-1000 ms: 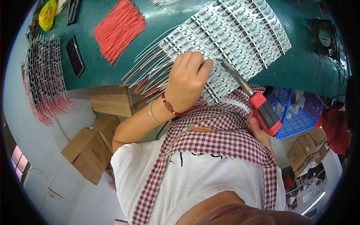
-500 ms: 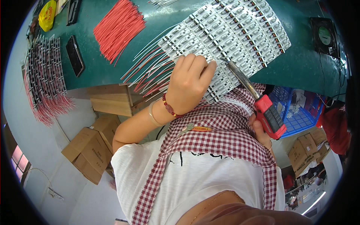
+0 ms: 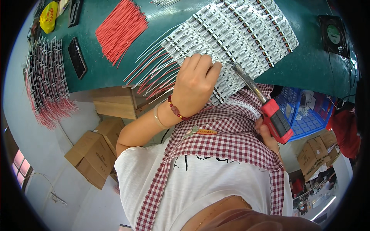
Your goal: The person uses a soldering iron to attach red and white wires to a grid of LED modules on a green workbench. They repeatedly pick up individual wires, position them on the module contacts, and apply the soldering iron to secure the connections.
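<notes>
My left hand (image 3: 194,84) is closed over the near-left part of a panel of white circuit boards (image 3: 235,34), its fingers curled down in a pinch. What lies between those fingertips is hidden. Red and white wires (image 3: 154,73) fan out from the panel's left edge, some passing beside and behind that hand. My right hand (image 3: 266,133), partly covered by the apron and the handle, grips a soldering iron (image 3: 276,121) with a red and black handle. The iron's metal barrel slants up to the left, and its thin tip is over the boards, close to my left fingertips.
A pile of red wires (image 3: 121,32) lies on the green table (image 3: 162,15). Left of it are a phone (image 3: 77,57) and wired boards (image 3: 46,77) hanging over the edge. A round-centred black device (image 3: 333,35) stands far right, a blue basket (image 3: 308,125) below the table.
Both hands and the soldering iron stay almost where they were. Only a very slight shift of the whole view shows.
</notes>
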Tool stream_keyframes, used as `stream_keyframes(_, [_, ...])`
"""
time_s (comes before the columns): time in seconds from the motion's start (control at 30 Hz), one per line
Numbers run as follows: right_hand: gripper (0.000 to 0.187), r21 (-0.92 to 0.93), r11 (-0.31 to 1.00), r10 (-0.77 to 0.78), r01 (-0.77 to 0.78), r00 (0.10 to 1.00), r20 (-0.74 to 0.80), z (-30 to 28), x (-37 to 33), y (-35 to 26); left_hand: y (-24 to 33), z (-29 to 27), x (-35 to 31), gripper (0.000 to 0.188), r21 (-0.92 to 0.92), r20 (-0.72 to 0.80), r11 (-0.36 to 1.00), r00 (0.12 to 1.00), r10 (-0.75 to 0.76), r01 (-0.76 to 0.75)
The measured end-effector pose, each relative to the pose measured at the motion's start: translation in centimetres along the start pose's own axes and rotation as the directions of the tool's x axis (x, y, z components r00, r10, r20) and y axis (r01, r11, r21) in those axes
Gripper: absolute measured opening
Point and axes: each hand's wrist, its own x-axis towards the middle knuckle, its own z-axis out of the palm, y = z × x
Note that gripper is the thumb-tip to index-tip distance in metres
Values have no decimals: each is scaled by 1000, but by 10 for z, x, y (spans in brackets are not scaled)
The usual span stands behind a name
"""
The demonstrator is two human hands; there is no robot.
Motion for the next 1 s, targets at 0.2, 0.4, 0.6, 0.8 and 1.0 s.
stream_keyframes(0.2, [20,22,1000,18,-16,998,-61,1,-5,2,0,-1,3,27,39,27,999,1000,0,-1])
stream_keyframes(0.4, [22,18,1000,6,-5,999,-40,0,-13,16,6,1,-4,29,13,-20,998,998,62,-62])
stream_keyframes(0.6, [21,-5,1000,25,-25,1000,-13,1,-11,11,7,5,-6,28,0,-2,999,999,49,-49])
stream_keyframes(0.8, [21,-24,999,-30,30,999,-31,12,-6,14,-1,7,-7,28,16,7,999,999,47,-47])
stream_keyframes(1.0, [21,20,1000,2,-3,1000,9,4,-7,13,-3,9,-9,25,27,1,999,999,35,-35])
